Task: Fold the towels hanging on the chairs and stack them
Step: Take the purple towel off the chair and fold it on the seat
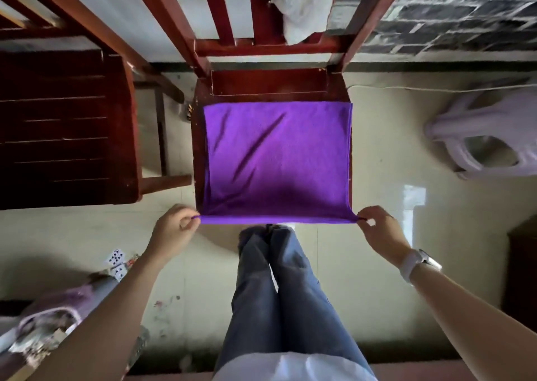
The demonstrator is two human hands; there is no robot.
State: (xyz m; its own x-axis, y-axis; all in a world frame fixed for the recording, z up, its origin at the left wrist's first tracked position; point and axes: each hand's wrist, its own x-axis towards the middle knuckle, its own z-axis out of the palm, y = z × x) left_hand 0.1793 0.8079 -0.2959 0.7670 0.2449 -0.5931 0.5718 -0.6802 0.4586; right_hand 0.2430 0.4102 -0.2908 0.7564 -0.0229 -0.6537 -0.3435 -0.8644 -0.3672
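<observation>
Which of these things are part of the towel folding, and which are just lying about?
Part of the job:
purple towel
white towel on the chair back
chair
left hand and right hand, each pinching a near corner

Just lying about:
playing cards
white plastic stool
dark wooden chair

The purple towel (276, 159) is soft matt cloth, creased, lying on a glossy varnished wooden chair (270, 82). Over that chair's back hangs a fuzzy white towel (302, 8). Beneath the chair, the floor (386, 177) looks smooth and shiny.
</observation>
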